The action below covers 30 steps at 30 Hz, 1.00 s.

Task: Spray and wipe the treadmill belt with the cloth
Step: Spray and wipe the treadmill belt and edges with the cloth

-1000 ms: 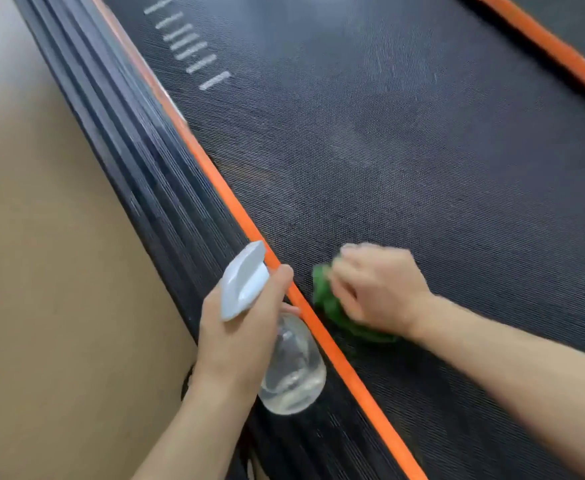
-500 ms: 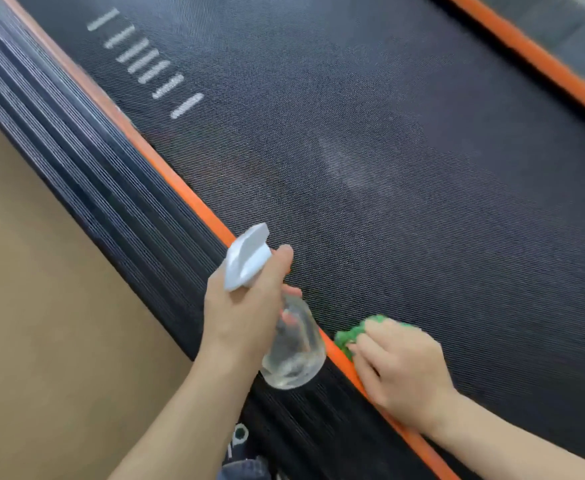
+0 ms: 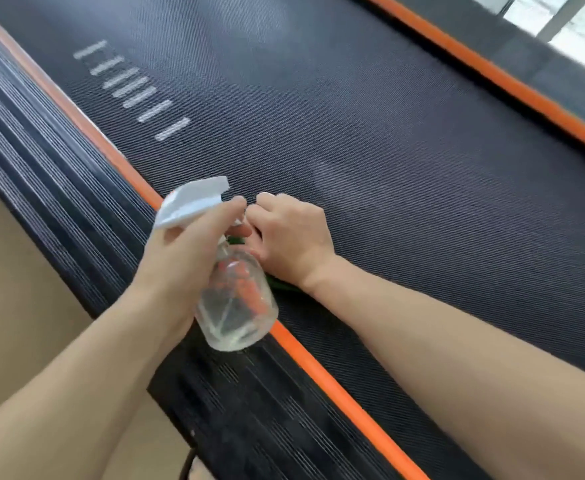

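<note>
Wiping step in hand. Right hand [image 3: 293, 237] presses the green cloth [image 3: 279, 284], mostly hidden, onto the treadmill belt [image 3: 388, 150] at frame centre beside the orange strip [image 3: 319, 372]. Left hand [image 3: 180, 258] grips the spray bottle [image 3: 235, 299]. Next, likely wiping the unwiped belt at upper right.

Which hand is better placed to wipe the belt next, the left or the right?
The right hand. It already presses the green cloth flat on the treadmill belt, beside the orange stripe. The left hand grips the spray bottle, so it is likely busy.
</note>
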{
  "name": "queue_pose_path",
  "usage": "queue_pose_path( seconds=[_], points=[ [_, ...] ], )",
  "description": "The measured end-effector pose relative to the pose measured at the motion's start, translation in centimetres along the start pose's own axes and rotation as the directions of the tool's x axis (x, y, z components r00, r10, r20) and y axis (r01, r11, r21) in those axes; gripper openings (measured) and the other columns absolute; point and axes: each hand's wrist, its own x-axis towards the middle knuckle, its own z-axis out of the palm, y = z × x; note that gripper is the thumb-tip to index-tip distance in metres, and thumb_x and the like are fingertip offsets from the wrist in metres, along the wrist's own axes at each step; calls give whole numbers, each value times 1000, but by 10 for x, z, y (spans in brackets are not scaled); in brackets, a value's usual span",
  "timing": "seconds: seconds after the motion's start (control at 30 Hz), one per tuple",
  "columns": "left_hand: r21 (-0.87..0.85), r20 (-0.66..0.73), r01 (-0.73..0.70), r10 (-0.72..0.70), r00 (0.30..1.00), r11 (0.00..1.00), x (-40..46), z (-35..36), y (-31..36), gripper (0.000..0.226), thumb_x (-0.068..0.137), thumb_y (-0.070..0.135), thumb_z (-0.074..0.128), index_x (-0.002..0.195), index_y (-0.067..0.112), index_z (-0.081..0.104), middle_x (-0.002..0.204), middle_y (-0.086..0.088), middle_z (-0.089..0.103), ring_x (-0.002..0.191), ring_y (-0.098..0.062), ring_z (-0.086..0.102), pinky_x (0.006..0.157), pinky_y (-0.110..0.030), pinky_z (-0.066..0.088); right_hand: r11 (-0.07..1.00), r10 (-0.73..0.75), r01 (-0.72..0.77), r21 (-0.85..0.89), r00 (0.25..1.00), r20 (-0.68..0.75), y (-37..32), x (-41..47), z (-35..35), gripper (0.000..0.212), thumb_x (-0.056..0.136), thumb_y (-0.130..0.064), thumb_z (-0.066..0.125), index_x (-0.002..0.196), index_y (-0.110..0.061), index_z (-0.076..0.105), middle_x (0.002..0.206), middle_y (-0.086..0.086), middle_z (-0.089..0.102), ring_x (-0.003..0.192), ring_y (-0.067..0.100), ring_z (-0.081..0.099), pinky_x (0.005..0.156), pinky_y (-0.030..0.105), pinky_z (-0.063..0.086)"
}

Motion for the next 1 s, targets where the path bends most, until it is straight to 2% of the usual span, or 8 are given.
queue_pose_path(
  seconds=[0.23,0.37,0.47,0.57,0.7,0.83,0.93,1.0],
  points=[
    [63,183,-18,6,983,998,-9,32,-1,22,99,29,73,84,15,66,79,-3,72,70,-29,69,57,-28,55,999,25,-29,27,991,135,25,-156,-96,31,97,-30,51,68,-20,50,73,-4,51,67,23,53,49,36,41],
    [52,239,-12,-1,971,999,-19,30,-11,19,99,29,73,86,16,67,81,-1,73,57,-21,72,46,-25,52,997,-72,69,27,986,150,43,-227,-137,34,97,-29,52,65,-19,51,72,-5,51,62,20,48,50,34,41],
    [64,239,-15,0,971,998,-24,24,-22,19,96,30,76,88,15,69,86,-3,75,60,-22,74,52,-28,53,995,-64,71,-74,994,93,57,-182,-110,33,96,-30,52,64,-21,49,69,-5,50,61,20,52,47,33,39],
    [63,223,-44,29,974,997,-29,19,-31,20,96,31,76,94,12,70,87,-2,76,63,-23,75,54,-28,56,966,192,-193,-170,981,-21,79,-81,-66,34,96,-35,47,66,-20,54,74,-2,56,70,25,62,52,30,37],
    [94,191,-96,76,979,991,-39,7,-36,21,96,32,76,97,11,70,90,-6,77,63,-24,76,50,-26,55,895,405,-389,-218,914,31,80,-13,-37,36,99,-37,39,83,-18,65,93,-1,63,85,27,64,66,32,35],
    [280,180,-198,152,972,939,-60,-6,-24,24,94,37,78,82,16,76,86,-14,80,61,-23,77,63,-31,54,965,237,-232,-126,971,28,46,-91,-62,31,94,-36,45,66,-24,45,75,-3,58,71,23,62,53,29,35],
    [384,151,-297,258,954,874,-75,-16,-14,43,95,38,78,101,-4,73,86,-24,76,57,-9,74,62,-29,52,995,94,-90,-52,992,81,29,-171,-94,31,94,-35,50,66,-21,50,72,-4,55,68,20,60,48,34,42],
    [344,124,-286,259,958,894,-77,-26,-9,45,91,42,82,98,-2,74,95,-28,77,79,-32,81,70,-32,57,1000,-6,6,-1,992,128,24,-204,-111,29,95,-32,53,67,-22,52,72,-6,53,67,18,59,51,37,47]
  ],
)
